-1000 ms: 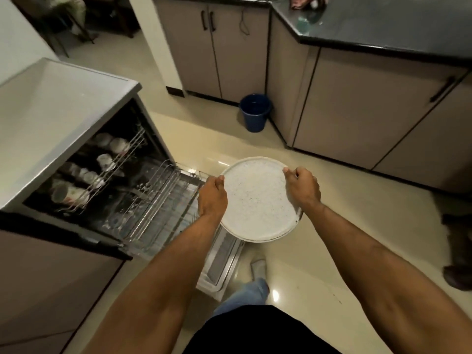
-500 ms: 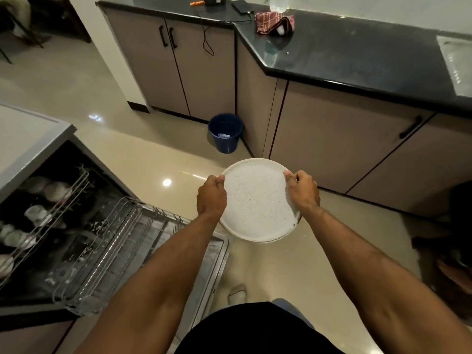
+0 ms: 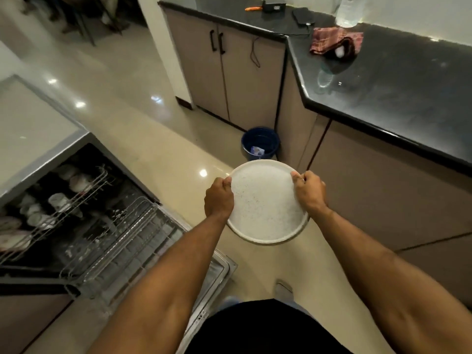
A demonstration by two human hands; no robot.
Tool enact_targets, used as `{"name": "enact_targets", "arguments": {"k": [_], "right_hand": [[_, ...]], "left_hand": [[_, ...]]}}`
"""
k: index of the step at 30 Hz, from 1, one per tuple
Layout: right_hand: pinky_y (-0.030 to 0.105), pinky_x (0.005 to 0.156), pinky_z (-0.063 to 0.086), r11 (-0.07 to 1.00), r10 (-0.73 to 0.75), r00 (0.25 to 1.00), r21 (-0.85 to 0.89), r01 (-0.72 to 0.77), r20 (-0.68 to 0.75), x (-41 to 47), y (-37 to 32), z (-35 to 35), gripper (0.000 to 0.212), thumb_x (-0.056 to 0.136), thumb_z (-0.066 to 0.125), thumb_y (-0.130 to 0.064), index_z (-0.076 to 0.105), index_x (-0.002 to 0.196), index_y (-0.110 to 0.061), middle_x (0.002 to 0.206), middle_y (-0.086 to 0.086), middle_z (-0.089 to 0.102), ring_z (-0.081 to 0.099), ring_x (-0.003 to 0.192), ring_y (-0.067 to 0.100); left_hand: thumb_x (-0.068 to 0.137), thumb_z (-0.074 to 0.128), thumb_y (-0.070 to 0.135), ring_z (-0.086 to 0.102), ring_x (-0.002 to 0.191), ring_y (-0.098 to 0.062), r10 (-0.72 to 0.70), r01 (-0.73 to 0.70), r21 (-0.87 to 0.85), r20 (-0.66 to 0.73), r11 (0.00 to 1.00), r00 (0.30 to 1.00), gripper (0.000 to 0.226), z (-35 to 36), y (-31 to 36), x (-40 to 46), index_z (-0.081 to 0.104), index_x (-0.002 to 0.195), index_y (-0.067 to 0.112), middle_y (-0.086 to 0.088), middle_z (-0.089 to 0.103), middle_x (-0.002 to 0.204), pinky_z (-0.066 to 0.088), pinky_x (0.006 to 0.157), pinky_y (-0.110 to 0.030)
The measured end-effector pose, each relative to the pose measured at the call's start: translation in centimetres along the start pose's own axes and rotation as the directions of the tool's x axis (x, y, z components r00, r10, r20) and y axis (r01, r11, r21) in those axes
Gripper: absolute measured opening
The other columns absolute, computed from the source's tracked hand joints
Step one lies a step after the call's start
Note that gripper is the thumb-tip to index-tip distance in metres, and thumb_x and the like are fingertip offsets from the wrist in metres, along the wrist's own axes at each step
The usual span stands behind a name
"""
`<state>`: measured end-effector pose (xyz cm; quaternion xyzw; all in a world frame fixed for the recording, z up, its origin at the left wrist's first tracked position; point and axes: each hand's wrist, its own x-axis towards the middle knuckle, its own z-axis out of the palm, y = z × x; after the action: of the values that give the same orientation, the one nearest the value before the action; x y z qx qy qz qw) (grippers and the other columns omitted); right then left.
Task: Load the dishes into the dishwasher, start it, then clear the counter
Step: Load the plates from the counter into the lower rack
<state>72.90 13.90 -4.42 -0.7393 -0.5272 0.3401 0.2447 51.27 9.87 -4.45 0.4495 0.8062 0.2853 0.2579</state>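
Room: glossy cream tiled floor (image 3: 143, 139) in a kitchen, grey-brown cabinets (image 3: 245, 72) under a black L-shaped counter (image 3: 398, 80).
Left hand: the left hand (image 3: 219, 199) grips the left rim of the plate, fingers curled under the edge, thumb on top.
Right hand: the right hand (image 3: 310, 191) grips the right rim in the same way, thumb laid on the upper face, fingers curled round the edge.
Plate: a round white speckled plate (image 3: 265, 204) is held between both hands, in the air above the floor, tilted a little toward the camera, to the right of the dishwasher and apart from it.
Dishwasher: the dishwasher (image 3: 76, 226) stands open at lower left, its door (image 3: 214, 272) folded down flat; the lower rack (image 3: 122, 241) is pulled out over the door, and the upper rack (image 3: 63, 200) inside carries cups and bowls.
Bucket: a dark blue bucket (image 3: 260, 143) sits on the floor against the cabinet corner, just beyond the plate, with a scrap of something pale inside.
Counter items: a red checked cloth (image 3: 334, 40) lies crumpled near the counter's corner; a clear plastic bottle (image 3: 347, 11), a flat dark device (image 3: 302, 16) with a cable, a small black box (image 3: 274, 1) and an orange tool (image 3: 252, 8) sit farther back.
Person: a foot (image 3: 283, 290) shows on the floor below the plate.
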Motion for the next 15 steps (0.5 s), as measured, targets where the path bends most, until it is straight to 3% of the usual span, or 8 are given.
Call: {"name": "enact_targets", "arguments": {"k": [6, 10, 15], "right_hand": [[0.036, 0.07, 0.044, 0.986, -0.112, 0.984, -0.109, 0.127, 0.138, 6.7, -3.4, 0.9, 0.041, 0.098, 0.041, -0.055, 0.056, 0.089, -0.018, 0.091, 0.003, 0.061, 0.057, 0.082, 0.024], [0.045, 0.08, 0.052, 0.973, -0.137, 0.963, -0.151, 0.175, 0.231, 10.5, -6.7, 3.4, 0.043, 0.097, 0.038, -0.058, 0.057, 0.097, -0.02, 0.097, 0.003, 0.062, 0.06, 0.087, 0.025], [0.038, 0.075, 0.046, 0.937, -0.205, 0.922, -0.205, 0.281, 0.328, 15.1, -12.0, 7.9, 0.046, 0.098, 0.036, -0.058, 0.056, 0.097, -0.016, 0.097, 0.005, 0.06, 0.057, 0.088, 0.026]], "left_hand": [[0.104, 0.035, 0.041, 0.052, 0.078, -0.026, -0.151, 0.145, -0.059, -0.101, 0.988, 0.983, 0.037, 0.7, 1.2, 3.1, 0.049, 0.084, 0.012, -0.008, 0.062, 0.087, 0.033, 0.064, -0.031], [0.103, 0.035, 0.045, 0.055, 0.08, -0.027, -0.242, 0.229, -0.099, -0.159, 0.968, 0.957, 0.04, 0.3, 0.7, 6.4, 0.051, 0.087, 0.012, -0.008, 0.063, 0.087, 0.035, 0.064, -0.031], [0.103, 0.035, 0.044, 0.053, 0.076, -0.023, -0.356, 0.322, -0.179, -0.214, 0.93, 0.91, 0.038, -0.8, -0.8, 11.7, 0.049, 0.087, 0.012, 0.0, 0.056, 0.079, 0.033, 0.062, -0.029]]}}
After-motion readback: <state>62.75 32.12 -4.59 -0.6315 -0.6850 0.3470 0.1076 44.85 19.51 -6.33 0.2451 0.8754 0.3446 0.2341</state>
